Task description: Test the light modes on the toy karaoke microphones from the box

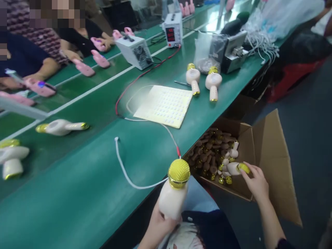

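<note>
My left hand (pixel 162 224) is wrapped round the body of a cream microphone with a gold mesh head (pixel 175 188), held upright at the near table edge. Low on the right, my right hand (pixel 256 181) grips another cream microphone (pixel 234 168) by its gold head, over an open cardboard box (pixel 272 148). Inside that box lie several similar microphones (pixel 211 152), many in shadow. A white cable (pixel 121 166) curves over the table close to the left-hand microphone. Another lead with a red end (pixel 178 151) reaches down just behind its head.
On the green table (pixel 85 173) lie a sheet of round stickers (pixel 168 105), two microphones (pixel 213 83) and a pen (pixel 183 83). More microphones (pixel 62 127) sit at left. Power supplies (pixel 173 31) stand farther back. Co-workers (pixel 28 62) sit opposite with pink microphones (pixel 84 68).
</note>
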### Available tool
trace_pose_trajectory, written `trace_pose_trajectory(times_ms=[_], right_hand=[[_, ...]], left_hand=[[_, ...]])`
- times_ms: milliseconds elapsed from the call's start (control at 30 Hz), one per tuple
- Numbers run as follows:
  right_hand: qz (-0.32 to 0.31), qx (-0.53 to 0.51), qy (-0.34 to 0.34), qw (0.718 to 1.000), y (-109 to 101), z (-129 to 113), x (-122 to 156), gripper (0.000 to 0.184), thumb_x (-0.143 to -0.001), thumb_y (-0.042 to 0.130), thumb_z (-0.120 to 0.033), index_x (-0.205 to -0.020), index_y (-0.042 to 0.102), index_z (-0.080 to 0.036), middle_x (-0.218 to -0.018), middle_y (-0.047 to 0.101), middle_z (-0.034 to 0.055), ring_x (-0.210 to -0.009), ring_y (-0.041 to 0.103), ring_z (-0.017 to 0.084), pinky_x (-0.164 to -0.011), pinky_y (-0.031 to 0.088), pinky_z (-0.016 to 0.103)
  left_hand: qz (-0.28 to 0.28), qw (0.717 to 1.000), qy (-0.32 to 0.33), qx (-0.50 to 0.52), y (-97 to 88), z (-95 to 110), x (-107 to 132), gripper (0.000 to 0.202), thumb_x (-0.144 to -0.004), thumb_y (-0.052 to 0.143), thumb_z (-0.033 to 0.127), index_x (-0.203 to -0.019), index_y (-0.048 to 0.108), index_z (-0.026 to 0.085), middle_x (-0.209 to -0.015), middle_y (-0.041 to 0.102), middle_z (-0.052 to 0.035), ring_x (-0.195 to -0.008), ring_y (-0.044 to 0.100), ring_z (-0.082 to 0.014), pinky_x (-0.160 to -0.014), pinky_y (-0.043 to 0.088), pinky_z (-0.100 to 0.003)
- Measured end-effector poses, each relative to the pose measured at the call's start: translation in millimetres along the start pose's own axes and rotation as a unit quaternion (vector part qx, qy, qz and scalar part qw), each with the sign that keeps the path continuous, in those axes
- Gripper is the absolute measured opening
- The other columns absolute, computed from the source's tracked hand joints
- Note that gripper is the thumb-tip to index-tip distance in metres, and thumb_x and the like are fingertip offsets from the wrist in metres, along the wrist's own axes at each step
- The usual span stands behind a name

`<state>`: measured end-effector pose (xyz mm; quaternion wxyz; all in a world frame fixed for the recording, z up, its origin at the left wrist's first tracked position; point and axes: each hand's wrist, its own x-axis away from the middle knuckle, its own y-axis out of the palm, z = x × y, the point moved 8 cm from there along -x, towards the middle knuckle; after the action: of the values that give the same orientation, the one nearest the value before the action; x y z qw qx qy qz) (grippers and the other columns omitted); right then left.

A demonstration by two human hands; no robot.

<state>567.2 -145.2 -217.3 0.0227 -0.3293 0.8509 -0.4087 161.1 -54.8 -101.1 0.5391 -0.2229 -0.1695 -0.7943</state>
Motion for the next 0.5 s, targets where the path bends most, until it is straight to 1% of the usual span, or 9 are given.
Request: trace_pose_trajectory(times_ms=[67, 100, 133, 200, 300, 367, 400, 467, 500], right_hand=[[-0.004, -0.084, -0.100, 0.991, -21, -37, 25, 0.047, -0.077, 0.069, -0.048, -0.118, 0.068, -0.027, -0.127, 0.060, 0.0078, -0.110, 0.060, 0.031, -0.100, 0.047, 0.051], [-0.015, -0.142, -0.143, 0.979, -29, -57, 36, 0.049, -0.075, 0.072, -0.047, -0.119, 0.067, -0.026, -0.127, 0.061, 0.0083, -0.111, 0.060, 0.030, -0.101, 0.047, 0.050], [-0.029, -0.200, -0.176, 0.963, -36, -78, 45, 0.050, -0.073, 0.075, -0.044, -0.118, 0.067, -0.024, -0.127, 0.062, 0.0092, -0.112, 0.061, 0.030, -0.102, 0.046, 0.051], [-0.043, -0.299, -0.212, 0.930, -45, -122, 57, 0.047, -0.069, 0.079, -0.038, -0.112, 0.070, -0.024, -0.120, 0.065, 0.0095, -0.107, 0.063, 0.030, -0.101, 0.045, 0.056], [-0.045, -0.435, -0.263, 0.860, -51, -198, 75, 0.036, -0.067, 0.076, -0.040, -0.101, 0.072, -0.028, -0.104, 0.067, 0.0080, -0.092, 0.066, 0.028, -0.092, 0.049, 0.060], [-0.088, -0.493, -0.294, 0.814, -40, -255, 92, 0.033, -0.071, 0.069, -0.044, -0.101, 0.071, -0.030, -0.100, 0.065, 0.0072, -0.088, 0.066, 0.027, -0.085, 0.054, 0.057], [-0.124, -0.499, -0.306, 0.801, -29, -284, 103, 0.034, -0.075, 0.064, -0.046, -0.104, 0.070, -0.029, -0.100, 0.065, 0.0073, -0.088, 0.066, 0.027, -0.082, 0.056, 0.054], [-0.220, -0.449, -0.335, 0.798, 3, -342, 131, 0.041, -0.080, 0.057, -0.047, -0.113, 0.067, -0.024, -0.103, 0.067, 0.0091, -0.087, 0.067, 0.025, -0.077, 0.057, 0.046], [-0.267, -0.383, -0.365, 0.805, 24, -369, 149, 0.045, -0.083, 0.054, -0.048, -0.117, 0.065, -0.021, -0.105, 0.068, 0.0106, -0.088, 0.067, 0.025, -0.076, 0.057, 0.043]], left_hand=[[0.038, 0.995, 0.026, 0.083, -14.0, 3, 20, 0.042, -0.058, 0.084, 0.047, -0.079, 0.069, 0.013, -0.069, 0.070, -0.0067, -0.055, 0.061, -0.0165, -0.056, 0.050, -0.028], [0.050, 0.991, 0.038, 0.121, -20.9, 4, 30, 0.044, -0.057, 0.084, 0.049, -0.077, 0.069, 0.013, -0.067, 0.069, -0.0069, -0.052, 0.060, -0.0155, -0.053, 0.049, -0.027], [0.058, 0.985, 0.048, 0.153, -27.6, 3, 39, 0.046, -0.057, 0.084, 0.051, -0.076, 0.069, 0.012, -0.065, 0.069, -0.0069, -0.051, 0.059, -0.0147, -0.050, 0.048, -0.026], [0.072, 0.975, 0.069, 0.199, -43.2, 1, 55, 0.046, -0.061, 0.081, 0.054, -0.076, 0.069, 0.012, -0.058, 0.066, -0.0061, -0.047, 0.056, -0.0135, -0.046, 0.045, -0.024], [0.103, 0.958, 0.105, 0.244, -68.9, -8, 78, 0.044, -0.065, 0.079, 0.052, -0.079, 0.070, 0.011, -0.055, 0.066, -0.0066, -0.044, 0.054, -0.0124, -0.042, 0.043, -0.022], [0.123, 0.944, 0.132, 0.278, -82.7, -15, 92, 0.045, -0.064, 0.079, 0.052, -0.080, 0.070, 0.010, -0.057, 0.067, -0.0081, -0.042, 0.054, -0.0123, -0.042, 0.044, -0.022], [0.131, 0.936, 0.142, 0.295, -87.9, -19, 98, 0.046, -0.064, 0.078, 0.052, -0.079, 0.071, 0.010, -0.056, 0.067, -0.0086, -0.042, 0.055, -0.0125, -0.042, 0.044, -0.022], [0.159, 0.915, 0.161, 0.334, -97.7, -25, 110, 0.046, -0.064, 0.079, 0.052, -0.079, 0.070, 0.009, -0.059, 0.068, -0.0095, -0.043, 0.056, -0.0129, -0.042, 0.044, -0.022], [0.175, 0.904, 0.167, 0.352, -102.0, -27, 116, 0.046, -0.063, 0.079, 0.051, -0.080, 0.069, 0.009, -0.062, 0.069, -0.0100, -0.044, 0.057, -0.0134, -0.041, 0.045, -0.023]])
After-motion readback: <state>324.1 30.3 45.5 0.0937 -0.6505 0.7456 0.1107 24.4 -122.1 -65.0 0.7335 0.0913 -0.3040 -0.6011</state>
